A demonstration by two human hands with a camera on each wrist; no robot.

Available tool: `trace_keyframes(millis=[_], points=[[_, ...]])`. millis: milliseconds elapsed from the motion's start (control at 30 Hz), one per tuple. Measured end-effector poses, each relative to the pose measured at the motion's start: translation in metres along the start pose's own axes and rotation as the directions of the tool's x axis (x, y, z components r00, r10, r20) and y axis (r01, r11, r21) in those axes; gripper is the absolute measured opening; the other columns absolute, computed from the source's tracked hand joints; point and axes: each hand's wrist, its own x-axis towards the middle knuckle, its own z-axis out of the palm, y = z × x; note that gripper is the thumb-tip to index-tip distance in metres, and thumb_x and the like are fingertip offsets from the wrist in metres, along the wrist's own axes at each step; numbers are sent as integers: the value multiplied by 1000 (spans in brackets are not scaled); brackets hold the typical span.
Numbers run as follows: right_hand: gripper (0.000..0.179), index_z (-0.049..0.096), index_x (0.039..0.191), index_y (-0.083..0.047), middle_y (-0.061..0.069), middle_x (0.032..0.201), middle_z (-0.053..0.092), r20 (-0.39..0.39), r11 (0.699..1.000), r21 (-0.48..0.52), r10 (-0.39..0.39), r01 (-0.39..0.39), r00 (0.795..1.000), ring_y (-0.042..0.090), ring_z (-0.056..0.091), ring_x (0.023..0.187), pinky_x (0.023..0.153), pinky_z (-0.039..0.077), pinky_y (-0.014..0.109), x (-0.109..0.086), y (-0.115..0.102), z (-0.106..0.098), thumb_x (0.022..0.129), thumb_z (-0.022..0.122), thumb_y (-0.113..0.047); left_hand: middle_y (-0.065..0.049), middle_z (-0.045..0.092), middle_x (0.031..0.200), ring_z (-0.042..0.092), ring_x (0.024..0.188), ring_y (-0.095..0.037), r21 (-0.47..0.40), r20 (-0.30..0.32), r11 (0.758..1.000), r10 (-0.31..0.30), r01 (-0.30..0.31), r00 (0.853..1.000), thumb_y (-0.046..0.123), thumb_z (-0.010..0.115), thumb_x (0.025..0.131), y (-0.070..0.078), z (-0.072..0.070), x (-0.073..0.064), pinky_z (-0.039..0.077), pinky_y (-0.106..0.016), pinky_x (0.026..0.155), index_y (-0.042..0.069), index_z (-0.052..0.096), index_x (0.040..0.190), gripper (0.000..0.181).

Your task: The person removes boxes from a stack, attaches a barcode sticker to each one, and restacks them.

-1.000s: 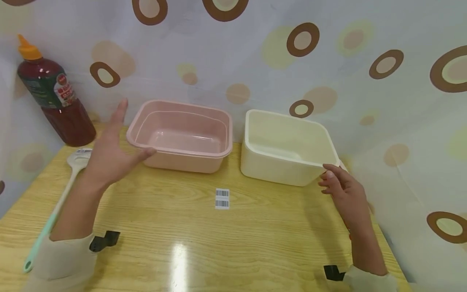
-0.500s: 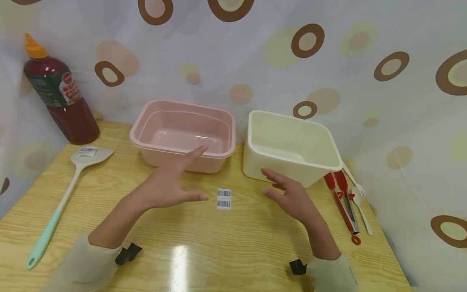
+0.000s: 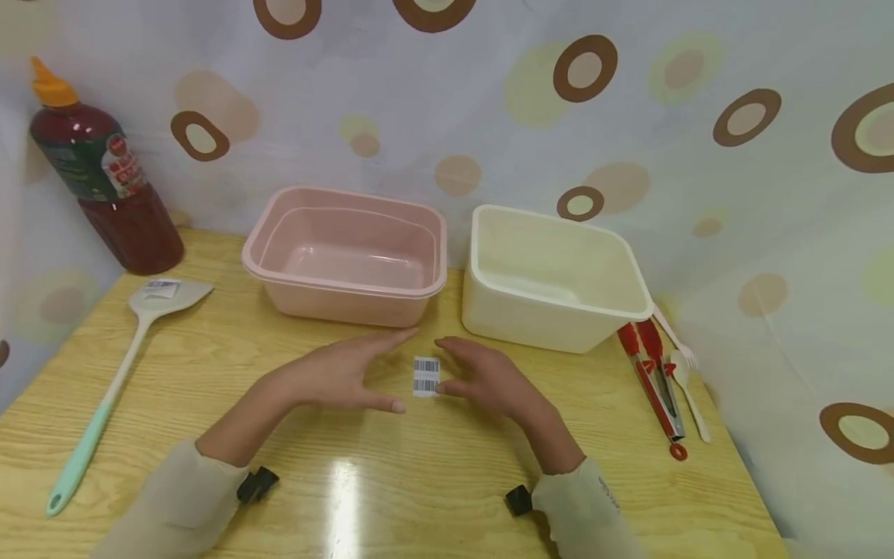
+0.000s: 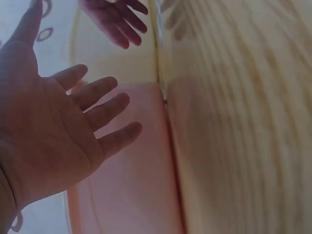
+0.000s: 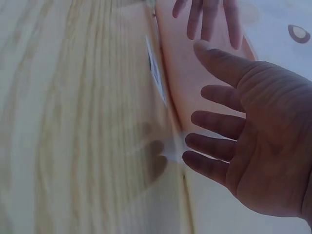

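My left hand (image 3: pixel 335 379) hovers over the table in front of a pink plastic basin (image 3: pixel 342 304), its thumb and fingers spread apart and holding nothing. Facing it, my right hand (image 3: pixel 492 380) is held with fingers extended, also bare. A white barcode label (image 3: pixel 426 376) lies on the table between the two hands. Right of the pink basin stands a cream plastic bin (image 3: pixel 531 320), behind my right hand and apart from it. The left wrist view shows the left palm (image 4: pixel 48 126) with fingers stretched out; the right palm (image 5: pixel 273 146) looks alike in the right wrist view.
On the left lie a spatula (image 3: pixel 115 380) with a mint handle and, behind it, a red sauce bottle (image 3: pixel 112 182) with an orange cap. Red-tipped tongs (image 3: pixel 653 380), a spoon (image 3: pixel 687 392) and a fork (image 3: pixel 676 338) lie at the right edge. A patterned curtain (image 3: pixel 419 101) hangs behind.
My left hand has moved right from beside the spatula, and my right hand has come left from the cream bin's corner. They now face each other near the label. The tongs came into view.
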Motion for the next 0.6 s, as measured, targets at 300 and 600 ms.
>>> trace_keyframes(millis=[300,600], points=[[69,52,149,-19,6,156,48,71,997,-47,72,-68,995,28,46,144,119,37,47,8,-3,10,88,79,-37,-10,25,168,30,153,-32,7,36,999,-36,36,999,58,70,89,-13,4,10,26,-50,124,14,21,163,99],[63,56,146,-19,13,155,48,78,988,-138,82,-71,994,33,46,144,117,39,51,10,-7,15,89,78,-34,-10,40,161,37,150,-30,18,111,996,-86,84,990,49,65,96,-9,6,20,29,-48,123,7,35,157,80]])
